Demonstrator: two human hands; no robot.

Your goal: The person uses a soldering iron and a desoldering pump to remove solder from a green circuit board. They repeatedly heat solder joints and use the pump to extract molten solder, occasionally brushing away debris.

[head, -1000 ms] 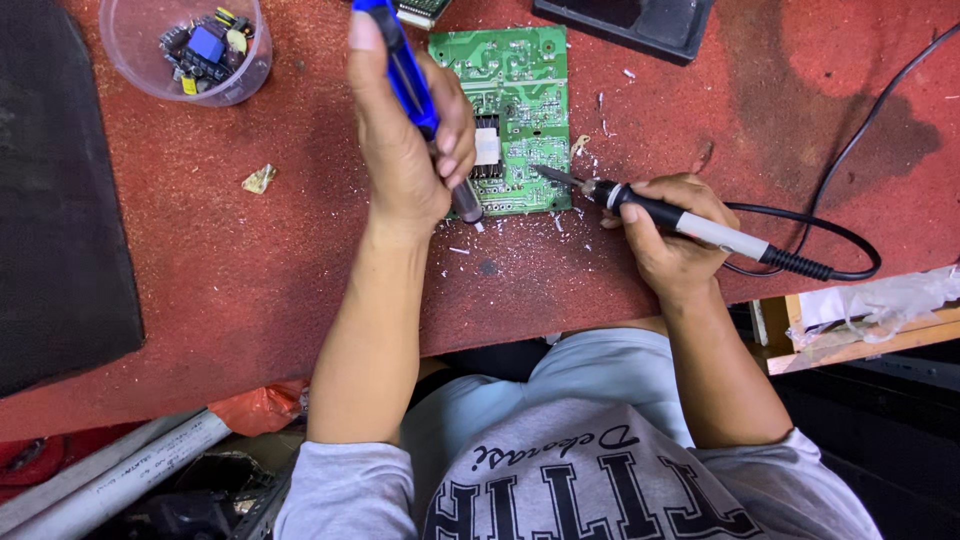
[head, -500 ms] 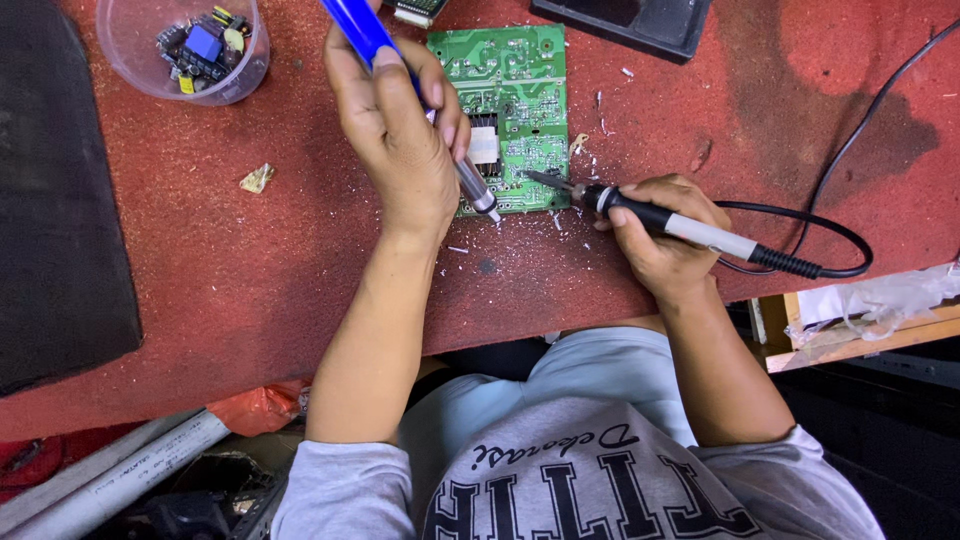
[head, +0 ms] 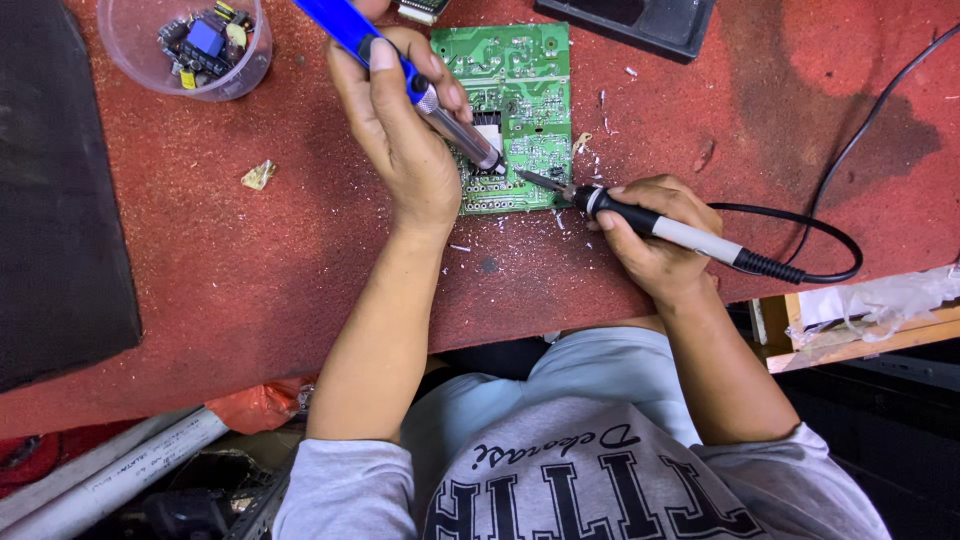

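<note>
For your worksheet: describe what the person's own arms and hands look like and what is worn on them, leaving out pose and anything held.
Both hands are bare: no gloves, rings or watch show on the left hand or the right hand. The forearms are uncovered. Light grey sleeves begin near the elbows and belong to a light grey top with dark block lettering across the chest.

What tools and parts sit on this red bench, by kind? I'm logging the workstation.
Soldering iron, in the right hand: 1
Blue desoldering pump, in the left hand: 1
Green circuit board: 1
Clear cup of small components: 1
Black mat: 1
Total: 5
</note>
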